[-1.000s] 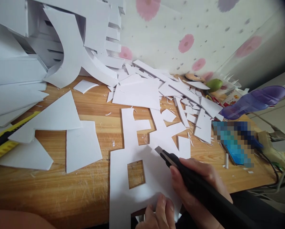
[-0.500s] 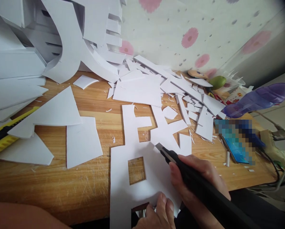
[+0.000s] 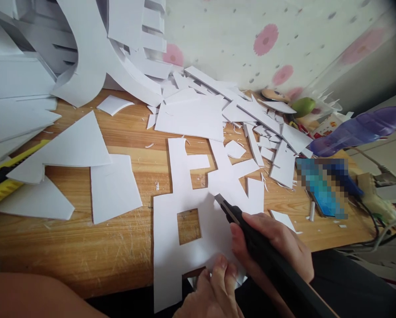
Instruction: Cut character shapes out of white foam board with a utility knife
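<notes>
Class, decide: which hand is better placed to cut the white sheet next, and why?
Likely right. The right hand grips the black knife, its blade tip on the white sheet; the left hand presses the sheet's near edge.

Counting two hands: one left hand (image 3: 214, 289) and one right hand (image 3: 277, 247). Counting two utility knives: one black knife (image 3: 241, 219) and one yellow knife (image 3: 2, 181). Counting one big white sheet (image 3: 166, 256), carrying one square window (image 3: 188, 226). Counting four separate white pieces on the bare wood at the left: one wide triangle (image 3: 72, 148), one four-sided piece (image 3: 113, 187), one low triangle (image 3: 39, 203) and one small curved piece (image 3: 113, 104). Counting one green fruit (image 3: 303, 106) and one purple object (image 3: 360, 130). Finding the offcuts (image 3: 251, 119) heaped at the back too many and too overlapped for counting.
</notes>
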Available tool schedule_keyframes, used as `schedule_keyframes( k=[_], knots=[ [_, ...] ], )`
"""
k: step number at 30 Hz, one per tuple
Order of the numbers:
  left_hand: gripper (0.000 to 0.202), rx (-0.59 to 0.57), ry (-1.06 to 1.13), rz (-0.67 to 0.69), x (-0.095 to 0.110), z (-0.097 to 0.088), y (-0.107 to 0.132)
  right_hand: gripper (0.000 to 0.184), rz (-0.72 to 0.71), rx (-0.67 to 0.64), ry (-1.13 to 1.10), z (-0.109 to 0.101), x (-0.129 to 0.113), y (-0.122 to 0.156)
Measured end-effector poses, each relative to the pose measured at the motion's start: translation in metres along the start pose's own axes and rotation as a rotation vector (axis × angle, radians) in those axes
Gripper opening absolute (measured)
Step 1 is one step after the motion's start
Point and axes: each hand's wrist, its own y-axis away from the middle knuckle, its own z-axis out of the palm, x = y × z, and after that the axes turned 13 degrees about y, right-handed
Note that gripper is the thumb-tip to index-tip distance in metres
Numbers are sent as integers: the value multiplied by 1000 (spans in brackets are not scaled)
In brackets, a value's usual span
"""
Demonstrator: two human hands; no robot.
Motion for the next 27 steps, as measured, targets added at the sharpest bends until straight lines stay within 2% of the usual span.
schedule_keyframes(
  k=[2, 5, 7, 10, 17, 23, 27],
  knots=[
    [18, -28, -12, 61, 1, -5, -13, 26, -14, 4, 6, -1, 1, 1],
    [22, -252, -57, 183, -4, -22, -31, 28, -57, 26, 12, -1, 4, 3],
    [26, -345, -42, 298, -9, -36, -41, 29, -84, 40, 8, -1, 5, 3],
    [24, -394, -44, 298, -14, -51, -50, 30, -92, 36, -5, -5, 6, 4],
    [31, -379, -4, 320, -13, -57, -45, 32, -105, 3, -4, -12, 6, 8],
    [29, -356, -8, 319, -13, -61, -47, 22, -144, 108, -49, -13, 8, 10],
    [29, -317, -63, 353, -14, -61, -51, 23, -163, 96, -38, -16, 9, 12]
  ],
)
